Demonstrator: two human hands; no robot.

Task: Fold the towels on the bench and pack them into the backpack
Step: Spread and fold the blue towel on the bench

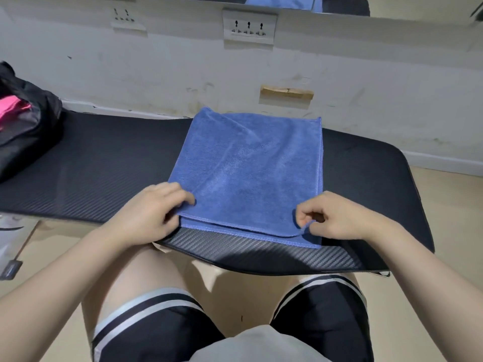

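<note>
A blue microfibre towel [248, 173], folded over on itself into a near-square, lay flat on the black padded bench with its carbon-weave cover [104, 163], directly in front of the seated person. Its upper layer stopped short of the near edge, so a strip of the lower layer showed just below both hands.

The left hand [154, 212] gripped the towel's near-left corner — fingers curled on top of the cloth, the thumb side hidden underneath, so how much fabric it held could not be told. The right hand [337, 218] pinched the near-right corner of the upper layer between thumb and forefinger, a narrow grip, with the corner lifted slightly off the layer beneath; its other fingers were curled in. From the two grips the towel stretched away toward the scuffed white wall [183, 69], its far edge at the bench's back edge.

Well to the left of the left hand, at the bench's far-left end, sat a black fabric backpack [28, 121], open, with something pink [10, 108] visible inside — too little showed to say what. Above and beyond the grips, two white socket plates [249, 27] were fixed on the wall, and a small wooden block [286, 93] was fixed just behind the towel's far edge. Below the hands were the person's bare knees and black shorts with white stripes [146, 309].
</note>
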